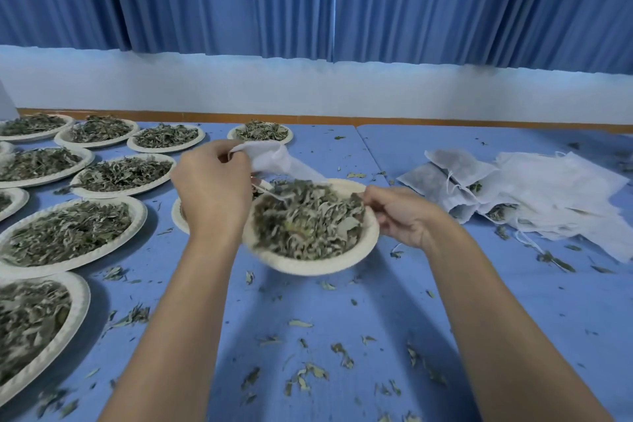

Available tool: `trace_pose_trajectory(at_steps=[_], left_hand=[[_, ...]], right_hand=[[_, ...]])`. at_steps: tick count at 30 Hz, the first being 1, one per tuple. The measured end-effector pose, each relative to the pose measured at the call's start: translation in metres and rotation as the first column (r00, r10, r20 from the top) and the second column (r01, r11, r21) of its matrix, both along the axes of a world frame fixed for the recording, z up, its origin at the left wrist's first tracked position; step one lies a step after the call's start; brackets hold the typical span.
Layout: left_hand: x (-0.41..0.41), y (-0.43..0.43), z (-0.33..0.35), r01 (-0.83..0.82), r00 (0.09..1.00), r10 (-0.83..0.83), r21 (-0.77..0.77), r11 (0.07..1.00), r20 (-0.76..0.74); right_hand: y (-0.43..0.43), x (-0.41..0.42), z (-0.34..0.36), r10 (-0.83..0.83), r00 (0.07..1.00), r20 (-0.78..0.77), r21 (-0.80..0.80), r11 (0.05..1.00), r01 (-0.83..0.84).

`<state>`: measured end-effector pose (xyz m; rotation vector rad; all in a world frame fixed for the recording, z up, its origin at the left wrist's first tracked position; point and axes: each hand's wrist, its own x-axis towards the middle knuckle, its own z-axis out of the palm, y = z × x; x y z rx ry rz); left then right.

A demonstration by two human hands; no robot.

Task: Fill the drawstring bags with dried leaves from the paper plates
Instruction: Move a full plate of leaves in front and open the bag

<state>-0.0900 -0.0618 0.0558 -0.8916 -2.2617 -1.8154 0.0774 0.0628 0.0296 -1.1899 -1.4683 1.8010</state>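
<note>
Currently left hand [212,192] pinches the limp, featherweight drawstring bag [274,158] at its mouth hem, right hand [400,216], fingers curled, pinches the rim of the flimsy paper plate [308,267] of crumbly dried leaves [308,219] just beside it; plate likely sags, so grip the rim firmly.

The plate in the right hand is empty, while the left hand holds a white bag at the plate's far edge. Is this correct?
Not fully. The head view shows that the plate in the right hand is not empty: it is heaped with dried leaves. The rest is right: the left hand holds a white bag at the plate's far edge.
</note>
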Motion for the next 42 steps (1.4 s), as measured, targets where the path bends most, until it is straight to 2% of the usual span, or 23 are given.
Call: trace_pose_trajectory(at_steps=[3,6,8,10,13,15,18,24,28,30,31,33,34,35,36,38,40,42], left_hand=[[0.001,0.007,-0.002,-0.010,1.000,0.008,0.076,0.997,0.029],[0.003,0.015,-0.006,0.019,0.992,-0.038,0.164,0.986,0.117],[0.003,0.019,-0.009,0.020,0.981,-0.064,0.235,0.972,0.182],[0.001,0.021,-0.014,0.019,0.971,-0.087,0.286,0.958,0.225],[-0.001,0.022,-0.019,0.028,0.960,-0.107,0.292,0.956,0.260],[-0.001,0.024,-0.021,0.033,0.956,-0.110,0.271,0.962,0.274],[-0.001,0.026,-0.024,0.038,0.956,-0.106,0.241,0.970,0.274],[-0.001,0.026,-0.030,0.044,0.944,-0.129,0.270,0.962,0.305],[0.000,0.027,-0.031,0.006,0.966,-0.072,0.257,0.967,0.249],[-0.001,0.027,-0.032,-0.022,0.988,-0.012,0.214,0.977,0.153],[-0.002,0.027,-0.033,-0.033,0.994,0.011,0.198,0.980,0.112],[-0.003,0.027,-0.034,-0.057,0.997,0.047,0.164,0.985,0.062],[-0.004,0.028,-0.035,-0.068,0.997,0.061,0.150,0.986,0.053],[-0.005,0.029,-0.036,-0.078,0.996,0.070,0.153,0.985,0.058],[-0.005,0.030,-0.035,-0.085,0.995,0.074,0.172,0.981,0.070],[-0.002,0.032,-0.037,-0.104,0.993,0.091,0.195,0.975,0.072],[0.004,0.035,-0.042,-0.093,0.995,0.085,0.183,0.979,0.046],[0.009,0.037,-0.048,-0.057,0.998,0.055,0.147,0.987,0.021]], right_hand=[[0.016,0.006,-0.012,-0.232,0.970,-0.066,-0.029,0.973,0.231],[0.025,0.006,-0.024,-0.385,0.917,-0.100,-0.025,0.923,0.385],[0.029,0.003,-0.031,-0.426,0.903,-0.059,0.059,0.901,0.429],[0.031,0.003,-0.033,-0.446,0.893,0.057,0.209,0.880,0.426],[0.032,0.006,-0.036,-0.471,0.840,0.268,0.483,0.820,0.307],[0.030,0.006,-0.038,-0.451,0.826,0.339,0.536,0.814,0.224],[0.027,0.002,-0.039,-0.387,0.831,0.400,0.516,0.844,0.145],[0.032,0.005,-0.039,-0.310,0.882,0.355,0.381,0.909,0.166],[0.029,0.012,-0.029,-0.202,0.880,0.429,0.333,0.941,0.054],[0.026,0.012,-0.025,-0.237,0.808,0.540,0.446,0.895,-0.036],[0.025,0.010,-0.025,-0.314,0.775,0.549,0.538,0.842,-0.040],[0.015,0.003,-0.021,-0.401,0.822,0.405,0.702,0.713,0.001],[0.009,-0.001,-0.017,-0.346,0.871,0.350,0.750,0.661,-0.039],[0.005,-0.005,-0.013,-0.235,0.897,0.374,0.770,0.617,-0.160],[0.001,-0.010,-0.011,-0.124,0.891,0.437,0.755,0.589,-0.288],[-0.008,-0.021,-0.010,0.016,0.806,0.591,0.658,0.568,-0.494],[-0.010,-0.026,-0.017,0.034,0.727,0.686,0.582,0.575,-0.576],[-0.011,-0.028,-0.021,0.006,0.689,0.725,0.564,0.568,-0.599]])
